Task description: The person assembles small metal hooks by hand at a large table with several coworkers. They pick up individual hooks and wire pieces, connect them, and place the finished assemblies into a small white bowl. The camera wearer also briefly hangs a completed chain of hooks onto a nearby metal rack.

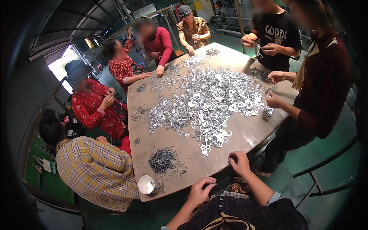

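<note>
My left hand (201,190) is low in front of my body, just off the table's near edge. Thumb and fingertips pinch a small metal piece (214,182), too small to make out its shape. At the near edge of the table, my right hand (240,163) has its fingers curled inward; whatever may be in them is hidden. Beyond it spreads a big heap of shiny silver hook-shaped metal pieces (220,96). A pile of thin dark bent wires (163,160) lies to the left of my hands.
A white paper cup (147,185) stands at the near left corner of the brown tabletop (191,166). Smaller wire piles (212,52) lie along its edges. Several people stand or sit around it, one in a plaid shirt (94,168) close on the left. A dark metal frame (326,165) is at right.
</note>
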Demonstrator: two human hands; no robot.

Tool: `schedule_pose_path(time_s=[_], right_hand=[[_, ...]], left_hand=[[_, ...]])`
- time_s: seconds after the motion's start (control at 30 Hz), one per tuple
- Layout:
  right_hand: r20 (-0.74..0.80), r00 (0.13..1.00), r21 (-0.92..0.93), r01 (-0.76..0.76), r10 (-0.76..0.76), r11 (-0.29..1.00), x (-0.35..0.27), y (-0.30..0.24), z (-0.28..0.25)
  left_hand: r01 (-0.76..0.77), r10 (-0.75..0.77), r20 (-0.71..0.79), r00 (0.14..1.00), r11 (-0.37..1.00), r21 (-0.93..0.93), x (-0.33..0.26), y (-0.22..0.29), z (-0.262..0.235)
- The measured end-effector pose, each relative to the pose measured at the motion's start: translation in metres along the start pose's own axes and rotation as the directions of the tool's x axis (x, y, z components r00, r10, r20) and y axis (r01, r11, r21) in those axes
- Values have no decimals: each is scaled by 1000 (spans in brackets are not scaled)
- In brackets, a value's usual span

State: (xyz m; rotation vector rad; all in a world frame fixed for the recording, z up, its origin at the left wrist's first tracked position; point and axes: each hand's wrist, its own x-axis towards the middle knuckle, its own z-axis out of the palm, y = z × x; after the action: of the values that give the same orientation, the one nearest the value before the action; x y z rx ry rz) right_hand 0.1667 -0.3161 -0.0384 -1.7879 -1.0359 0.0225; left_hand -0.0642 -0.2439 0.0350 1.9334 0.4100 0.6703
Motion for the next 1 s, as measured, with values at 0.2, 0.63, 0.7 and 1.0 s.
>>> schedule_pose_path(time_s=[0.2, 0.63, 0.7, 1.0], right_hand=[[-65, 993, 51, -94, 97, 994, 29, -11, 0], [32, 999, -115, -30, 33, 993, 70, -15, 40], [39, 993, -30, -106, 107, 994, 69, -17, 38], [366, 883, 247, -396, 293, 884, 14, -22, 24]], left_hand=[[5, -6, -7, 1000, 999, -32, -16, 2, -2], [-13, 13, 22, 1000, 1000, 15, -13, 11, -8], [-10, 9, 23, 1000, 1000, 12, -14, 10, -8], [-11, 11, 19, 1000, 1000, -10, -14, -13, -2]])
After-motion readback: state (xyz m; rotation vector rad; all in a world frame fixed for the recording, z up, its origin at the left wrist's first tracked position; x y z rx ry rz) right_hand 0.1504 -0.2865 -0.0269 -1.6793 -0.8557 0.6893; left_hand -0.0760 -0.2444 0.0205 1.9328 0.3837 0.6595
